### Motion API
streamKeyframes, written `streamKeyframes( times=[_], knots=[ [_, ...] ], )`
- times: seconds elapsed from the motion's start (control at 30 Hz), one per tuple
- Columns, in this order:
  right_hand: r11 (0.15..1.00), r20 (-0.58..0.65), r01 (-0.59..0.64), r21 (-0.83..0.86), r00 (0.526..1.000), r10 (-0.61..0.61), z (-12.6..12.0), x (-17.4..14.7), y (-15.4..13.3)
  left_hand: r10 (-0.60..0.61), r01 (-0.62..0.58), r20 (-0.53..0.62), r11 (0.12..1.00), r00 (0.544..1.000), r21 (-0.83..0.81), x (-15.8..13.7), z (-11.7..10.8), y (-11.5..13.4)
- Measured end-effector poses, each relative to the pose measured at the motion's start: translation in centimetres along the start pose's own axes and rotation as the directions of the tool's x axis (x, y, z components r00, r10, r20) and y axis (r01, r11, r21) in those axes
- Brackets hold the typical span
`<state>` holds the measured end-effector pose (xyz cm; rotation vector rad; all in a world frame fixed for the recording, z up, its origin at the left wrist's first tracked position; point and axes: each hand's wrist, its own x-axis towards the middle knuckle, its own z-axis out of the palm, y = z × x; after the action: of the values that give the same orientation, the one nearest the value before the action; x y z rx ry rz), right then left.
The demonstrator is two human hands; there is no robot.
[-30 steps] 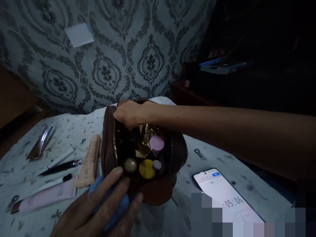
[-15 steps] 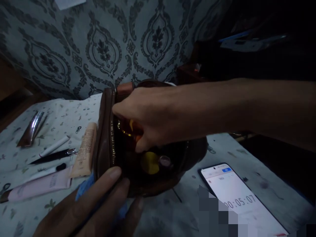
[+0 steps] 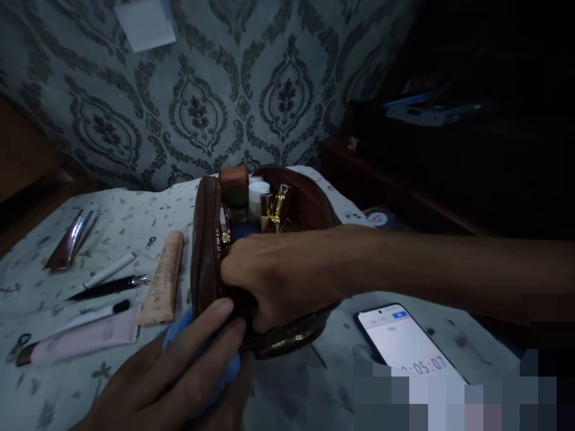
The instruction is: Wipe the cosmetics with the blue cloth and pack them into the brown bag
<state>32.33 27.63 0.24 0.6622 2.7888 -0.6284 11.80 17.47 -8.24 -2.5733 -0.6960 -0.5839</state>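
A brown zippered toiletry bag (image 3: 205,239) stands open on the patterned cloth. My right hand (image 3: 274,275) is down inside its mouth, fingers curled and their tips hidden, so what they grip cannot be made out. Behind that hand, a white-capped jar (image 3: 259,200) and gold-trimmed cosmetic tubes (image 3: 278,206) stand in the bag. My left hand (image 3: 179,371) rests against the bag's near left corner. A blue cloth (image 3: 179,328) is bunched beneath its fingers, partly hidden by them.
Left of the bag lie a beige tube (image 3: 164,278), a pink tube (image 3: 90,338), a shiny metallic tube (image 3: 70,239), a white stick (image 3: 110,270) and a black pen-like item (image 3: 108,287). A phone (image 3: 399,335) showing a timer lies at right. Patterned wallpaper (image 3: 242,108) rises behind.
My right hand has shifted toward the near side of the bag, uncovering the jar and gold-trimmed tubes. The yellow round item seen before is now hidden. My left hand stays at the bag's corner.
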Motion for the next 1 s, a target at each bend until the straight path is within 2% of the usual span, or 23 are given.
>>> streamKeyframes(
  times=[0.13,0.27,0.37,0.47,0.63,0.73,0.8,0.9,1.0],
  knots=[
    [0.986,-0.162,-0.105,-0.131,0.983,0.083,0.0,-0.5,-0.3,0.011,-0.012,-0.027,0.999,1.0,-0.032,0.4,-0.1,-0.2],
    [0.913,-0.301,-0.281,-0.296,0.935,0.189,-0.8,-0.7,0.1,0.03,-0.032,-0.04,0.998,0.999,-0.045,0.6,0.0,-0.2],
    [0.836,-0.314,-0.398,-0.377,0.904,0.288,-1.4,-0.3,0.7,0.044,-0.045,-0.047,0.998,0.998,-0.033,0.6,0.1,-0.1],
    [0.785,-0.292,-0.437,-0.44,0.896,0.335,-1.6,0.6,1.5,0.029,-0.03,-0.029,0.999,0.999,-0.019,0.6,0.2,-0.1],
    [0.809,-0.296,-0.418,-0.412,0.902,0.315,-1.2,1.3,1.9,0.047,-0.048,-0.026,0.998,0.999,-0.045,0.4,0.3,-0.2],
    [0.839,-0.403,-0.377,-0.392,0.89,0.212,-0.9,1.0,1.3,0.053,-0.054,-0.015,0.997,0.998,-0.051,0.4,0.1,-0.2],
    [0.884,-0.432,-0.302,-0.357,0.893,0.13,-0.6,0.8,0.8,0.057,-0.057,-0.003,0.997,0.998,-0.051,0.5,0.0,-0.2],
    [0.948,-0.285,-0.144,-0.284,0.957,0.06,-0.5,0.8,0.7,0.05,-0.051,-0.013,0.997,0.999,-0.059,0.7,0.0,-0.2],
    [0.959,-0.129,-0.092,-0.267,0.99,0.059,-0.8,1.3,0.6,0.044,-0.044,-0.011,0.997,0.999,-0.067,0.8,0.1,-0.2]
  ],
)
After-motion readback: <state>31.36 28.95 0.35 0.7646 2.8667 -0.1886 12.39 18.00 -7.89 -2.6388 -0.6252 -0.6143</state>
